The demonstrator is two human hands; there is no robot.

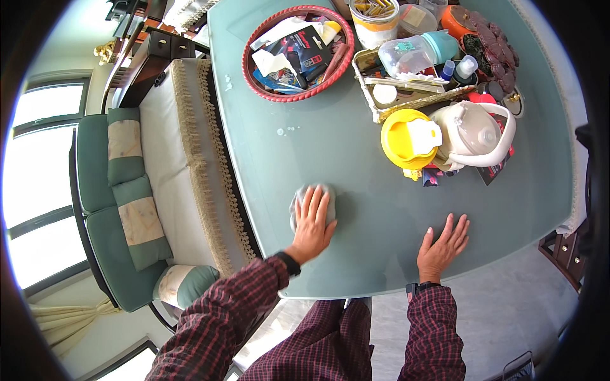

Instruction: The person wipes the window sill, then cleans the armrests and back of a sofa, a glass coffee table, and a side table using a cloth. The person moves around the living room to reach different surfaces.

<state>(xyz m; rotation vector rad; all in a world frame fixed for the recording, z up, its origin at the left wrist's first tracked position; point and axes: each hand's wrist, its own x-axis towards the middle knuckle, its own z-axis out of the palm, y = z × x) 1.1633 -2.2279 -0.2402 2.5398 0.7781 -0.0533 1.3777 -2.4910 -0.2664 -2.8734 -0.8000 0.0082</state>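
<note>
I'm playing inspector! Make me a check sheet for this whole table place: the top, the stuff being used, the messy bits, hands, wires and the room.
Surface: smooth grey-green tabletop, with small whitish spots below the red basket.
Things in use: grey cloth, partly covered by a hand.
Clutter: red basket of mixed items; crowded gold-edged tray; yellow-topped cup beside a pale bottle with a big handle.
Hands: left hand palm down on the cloth; right hand flat on the tabletop, fingers spread a little.
Cables: nothing seen.
Surroundings: green sofa with cushions, fringed cream cover and bright windows, all on the left.
</note>
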